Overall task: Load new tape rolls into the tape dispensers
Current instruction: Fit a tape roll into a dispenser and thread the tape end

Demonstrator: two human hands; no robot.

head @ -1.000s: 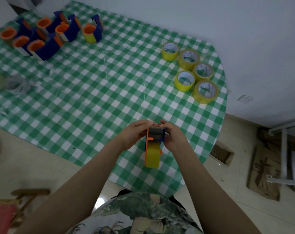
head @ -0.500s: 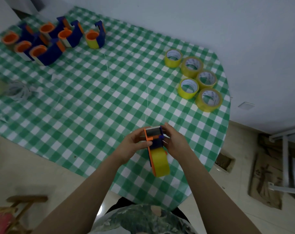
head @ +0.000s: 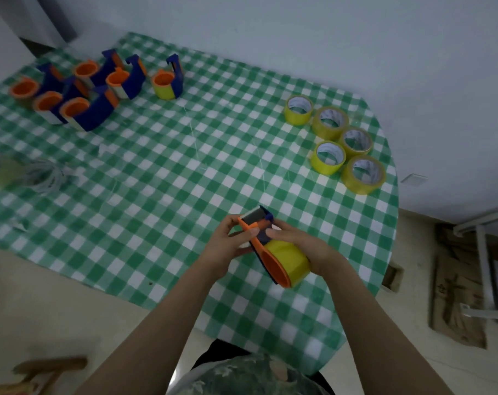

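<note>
I hold a blue and orange tape dispenser [head: 263, 238] with a yellow tape roll [head: 289, 259] seated on its orange hub, just above the near part of the green checked table [head: 162, 166]. My left hand [head: 228, 246] grips the dispenser's front end, thumb on the orange flap. My right hand [head: 302, 246] cups the yellow roll and the dispenser's right side. Several spare yellow tape rolls [head: 334, 141] lie at the table's right edge. Several more blue and orange dispensers [head: 91, 89] stand at the far left.
A coil of clear used tape [head: 44, 175] lies at the table's left side. A white wall runs behind the table. Cardboard pieces [head: 455, 295] and a metal frame [head: 487, 252] lie on the floor to the right. A wooden stool [head: 42, 369] shows at bottom left.
The dispenser has tilted in my hands, its roll end swinging right and its side now showing. Both hands stayed on it and drifted slightly right.
</note>
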